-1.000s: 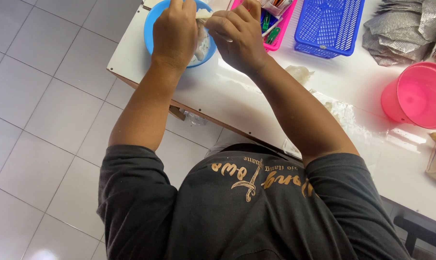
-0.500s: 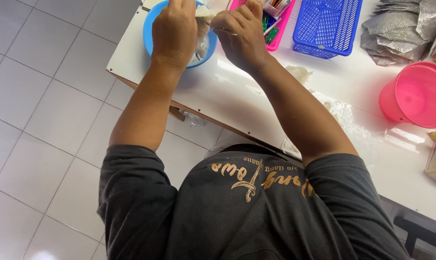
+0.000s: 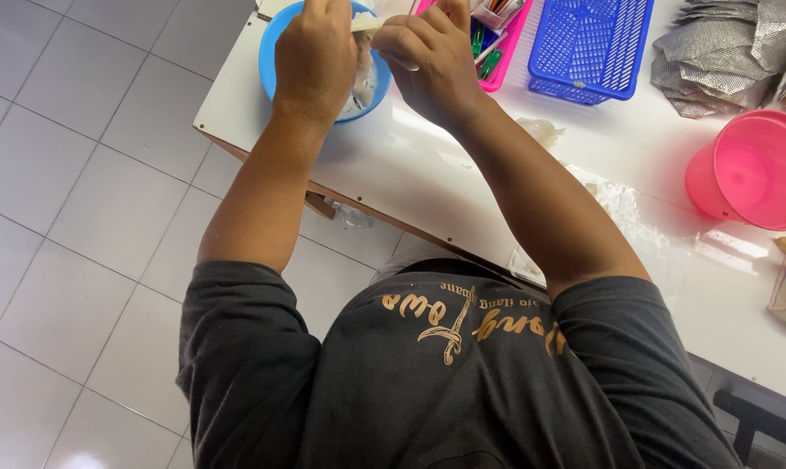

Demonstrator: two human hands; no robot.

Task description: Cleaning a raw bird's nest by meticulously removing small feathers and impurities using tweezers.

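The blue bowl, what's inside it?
Inside the blue bowl a pale, crumpled, whitish thing shows, perhaps plastic or paper. The left hand hovers over most of the bowl and the right hand is beside it, so the rest is hidden.

Blue bowl [image 3: 271, 74] plus a small pale item [image 3: 364, 21] held over it, at the far-left corner of the white table [image 3: 410, 174].

Bowl: round, bright blue plastic, upright, sitting flat on the table just inside the corner where the left edge meets the far edge. Only its left rim and near-right rim show. Inside it, a crumpled clear/grey film or bag [image 3: 358, 78] lies against the right wall; exact contents can't be made out. Pale item: small, off-white, thin, sits above the bowl's far-right rim, mostly hidden, so shape and material unclear. Can't tell whether it touches the bowl.
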